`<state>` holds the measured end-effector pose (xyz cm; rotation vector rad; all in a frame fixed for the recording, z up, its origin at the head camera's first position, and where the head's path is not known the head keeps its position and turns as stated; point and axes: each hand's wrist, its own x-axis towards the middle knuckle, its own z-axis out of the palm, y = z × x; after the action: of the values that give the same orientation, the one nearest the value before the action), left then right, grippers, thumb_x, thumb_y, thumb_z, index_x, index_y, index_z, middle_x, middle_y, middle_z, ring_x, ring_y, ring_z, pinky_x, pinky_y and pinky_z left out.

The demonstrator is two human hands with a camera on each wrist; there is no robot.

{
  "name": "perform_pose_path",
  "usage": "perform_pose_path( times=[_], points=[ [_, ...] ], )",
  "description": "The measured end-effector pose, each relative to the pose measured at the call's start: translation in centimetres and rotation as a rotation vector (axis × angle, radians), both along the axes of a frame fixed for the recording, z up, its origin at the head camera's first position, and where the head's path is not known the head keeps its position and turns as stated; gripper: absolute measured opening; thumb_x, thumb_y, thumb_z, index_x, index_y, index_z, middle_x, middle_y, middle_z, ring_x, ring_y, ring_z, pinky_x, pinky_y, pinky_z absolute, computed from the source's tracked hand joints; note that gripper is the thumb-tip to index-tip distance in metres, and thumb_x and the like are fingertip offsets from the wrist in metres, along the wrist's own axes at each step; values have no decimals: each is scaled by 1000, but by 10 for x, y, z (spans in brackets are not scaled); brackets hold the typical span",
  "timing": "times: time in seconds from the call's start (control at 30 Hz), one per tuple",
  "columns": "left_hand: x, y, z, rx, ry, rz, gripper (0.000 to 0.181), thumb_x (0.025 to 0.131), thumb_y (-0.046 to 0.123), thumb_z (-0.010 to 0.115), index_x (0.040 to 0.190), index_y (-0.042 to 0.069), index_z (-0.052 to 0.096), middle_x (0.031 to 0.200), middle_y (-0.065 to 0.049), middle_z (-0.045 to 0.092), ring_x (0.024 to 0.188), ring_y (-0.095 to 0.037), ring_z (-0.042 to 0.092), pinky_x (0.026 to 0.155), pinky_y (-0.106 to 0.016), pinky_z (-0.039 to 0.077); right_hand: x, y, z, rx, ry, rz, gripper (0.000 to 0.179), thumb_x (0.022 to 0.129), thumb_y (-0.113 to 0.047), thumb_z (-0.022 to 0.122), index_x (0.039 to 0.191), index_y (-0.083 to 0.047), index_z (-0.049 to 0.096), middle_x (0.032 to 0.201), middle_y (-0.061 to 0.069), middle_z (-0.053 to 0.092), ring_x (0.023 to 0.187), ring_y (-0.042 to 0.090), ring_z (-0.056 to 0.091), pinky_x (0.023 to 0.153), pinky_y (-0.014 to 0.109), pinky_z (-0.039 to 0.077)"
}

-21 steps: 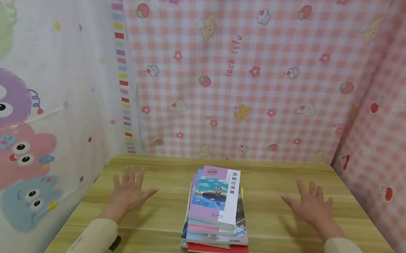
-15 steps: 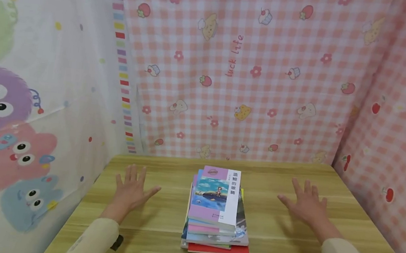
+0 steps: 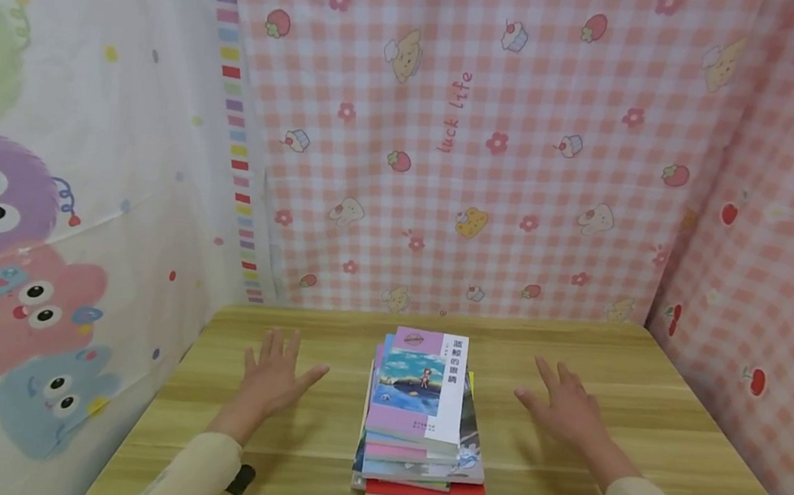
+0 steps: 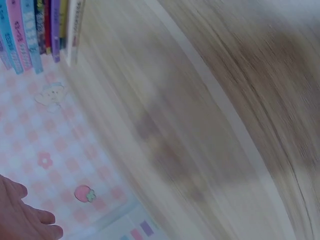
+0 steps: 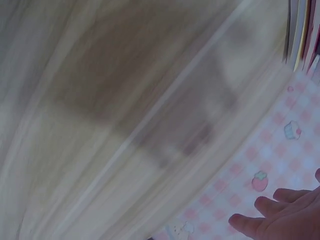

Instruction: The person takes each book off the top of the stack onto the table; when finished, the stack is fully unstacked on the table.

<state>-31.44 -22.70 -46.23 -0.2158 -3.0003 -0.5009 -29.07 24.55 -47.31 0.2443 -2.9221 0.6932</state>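
Observation:
A stack of several books [image 3: 414,421] lies on the wooden table, its top one showing a lilac and white cover with a blue sea picture. To the left of the stack my left hand [image 3: 273,380] is held with fingers spread, touching nothing. My right hand [image 3: 562,409] hovers on the other side, fingers extended and apart from the books. Spines of the stacked books [image 4: 42,30] show at the top of the left wrist view, with the left fingers [image 4: 40,217] at the lower corner. The right wrist view catches the right fingers [image 5: 270,210] and page edges of the books [image 5: 302,35].
The wooden table [image 3: 312,475] ends at the back against a pink checked curtain [image 3: 465,165]. Another checked curtain [image 3: 784,267] borders the right side. On the left hangs a white curtain [image 3: 175,132] with cartoon creatures.
Both hands have moved inward toward the stack, the right hand farther than the left. The books lie as before.

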Motion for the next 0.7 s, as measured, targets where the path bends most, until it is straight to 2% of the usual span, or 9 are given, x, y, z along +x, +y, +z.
perform_pose_path(
  times=[0.2, 0.47, 0.7],
  points=[
    [3, 15, 3, 89, -20, -17, 99, 95, 71, 40, 158, 0, 14, 159, -32, 4, 148, -45, -5, 111, -70, -4, 6, -17, -3, -77, -12, 53, 79, 101, -55, 47, 155, -1, 27, 150, 42, 24, 133, 62, 28, 101, 74, 27],
    [7, 34, 13, 194, -1, -48, 98, 94, 70, 44, 157, 0, 19, 158, -32, 15, 146, -47, 9, 113, -68, 5, 9, -33, -2, -219, -91, 71, 81, 100, -55, 50, 157, -4, 24, 154, 33, 25, 139, 54, 25, 108, 68, 26],
    [12, 49, 8, 297, -40, -60, 98, 91, 71, 51, 157, 4, 23, 158, -26, 22, 145, -46, 20, 112, -65, 19, 15, -46, -10, -324, -128, 76, 73, 100, -47, 56, 155, -6, 31, 152, 29, 34, 136, 52, 34, 106, 66, 30]
  ],
)
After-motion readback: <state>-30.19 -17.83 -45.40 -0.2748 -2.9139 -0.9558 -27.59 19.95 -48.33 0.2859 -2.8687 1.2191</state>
